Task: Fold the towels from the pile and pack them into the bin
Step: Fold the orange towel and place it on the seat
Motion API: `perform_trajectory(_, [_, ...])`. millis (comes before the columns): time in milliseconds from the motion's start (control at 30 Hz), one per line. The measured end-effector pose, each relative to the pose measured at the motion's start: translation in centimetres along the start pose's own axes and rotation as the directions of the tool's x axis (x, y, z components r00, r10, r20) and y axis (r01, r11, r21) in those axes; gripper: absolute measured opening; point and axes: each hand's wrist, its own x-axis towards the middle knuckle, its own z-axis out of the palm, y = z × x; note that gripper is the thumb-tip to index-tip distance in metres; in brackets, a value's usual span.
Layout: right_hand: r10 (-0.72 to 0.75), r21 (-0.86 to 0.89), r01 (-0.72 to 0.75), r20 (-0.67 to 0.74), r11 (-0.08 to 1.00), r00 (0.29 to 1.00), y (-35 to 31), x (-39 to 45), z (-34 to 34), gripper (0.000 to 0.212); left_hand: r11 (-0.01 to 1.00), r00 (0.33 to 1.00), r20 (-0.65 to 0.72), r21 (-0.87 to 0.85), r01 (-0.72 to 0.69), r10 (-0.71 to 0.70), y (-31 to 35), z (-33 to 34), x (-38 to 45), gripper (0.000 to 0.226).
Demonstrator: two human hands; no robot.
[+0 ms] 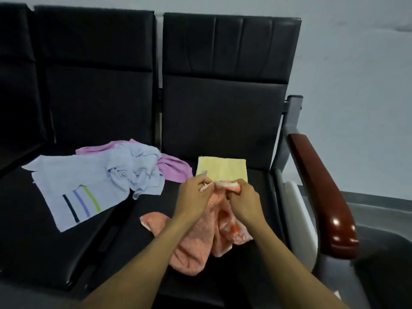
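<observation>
Both hands, left hand (193,196) and right hand (244,200), pinch a crumpled, nubbly orange terry towel's (196,244) hem.

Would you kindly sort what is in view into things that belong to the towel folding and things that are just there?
Part of the job:
orange towel, pinched by left hand and right hand
yellow towel, folded
blue towel, unfolded
pink towel, unfolded

Just there:
seats
armrest
wall

A salmon-orange towel (196,237) with white patterning, a plain yellow one (223,169), a pink one (174,167), and a pale-blue one (89,186) striped navy, violet and green are seen on black seats (223,119).
</observation>
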Motion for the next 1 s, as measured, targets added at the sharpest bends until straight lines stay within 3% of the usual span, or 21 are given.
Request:
perform_trajectory(167, [0.010,-0.183,-0.001,0.047,0.983,0.999,4.0,0.1,2.2,0.031,0.997,0.995,0.075,0.023,0.069,-0.071,-3.9,2.1,-0.7,0.005])
perform_trajectory(267, [-0.090,-0.182,0.096,0.041,0.979,0.995,4.8,-0.9,2.6,0.040,0.995,0.978,0.204,0.094,0.027,-0.046,-4.3,2.6,-0.9,0.012])
perform_trajectory(433, [-0.197,-0.189,0.240,0.220,0.952,0.955,4.6,-0.9,2.9,0.036,0.991,0.970,0.241,0.132,0.011,-0.043,-4.5,2.4,0.0,0.017])
perform_trajectory(533, [-0.149,-0.241,0.195,0.197,0.951,0.969,5.1,0.0,1.9,0.016,0.993,0.968,0.244,0.114,0.037,-0.064,-5.1,1.9,0.9,0.022])
perform_trajectory(633, [-0.028,-0.417,0.059,0.080,0.907,0.996,5.4,1.0,1.0,0.021,0.983,0.953,0.290,0.179,0.038,-0.090,-5.9,0.7,1.4,0.020])
perform_trajectory(700, [-0.002,-0.532,0.056,0.102,0.845,0.995,5.5,1.7,1.0,0.029,0.971,0.942,0.320,0.236,0.025,-0.102,-6.5,0.0,1.6,0.016])
perform_trajectory(767, [-0.061,-0.465,0.187,0.272,0.865,0.960,5.3,1.9,1.3,0.044,0.974,0.953,0.294,0.225,0.007,-0.075,-6.9,-0.4,1.7,0.014])
perform_trajectory(833, [-0.153,-0.217,0.270,0.439,0.938,0.885,4.6,1.7,1.9,0.052,0.979,0.967,0.253,0.203,-0.026,-0.027,-6.9,-0.6,1.6,0.014])
perform_trajectory(867, [-0.172,-0.099,0.250,0.486,0.963,0.857,4.2,1.5,2.2,0.044,0.980,0.970,0.242,0.194,-0.043,-0.005,-6.8,-0.7,1.5,0.013])
perform_trajectory(933, [-0.199,-0.006,0.222,0.416,0.975,0.887,4.0,1.5,2.8,0.010,0.982,0.971,0.238,0.182,-0.045,0.000,-6.6,-0.9,1.4,0.011])
perform_trajectory(1000, [-0.218,-0.042,0.227,0.165,0.973,0.962,4.5,2.1,2.8,0.017,0.982,0.966,0.256,0.190,-0.021,-0.029,-6.8,-1.0,1.5,0.011])
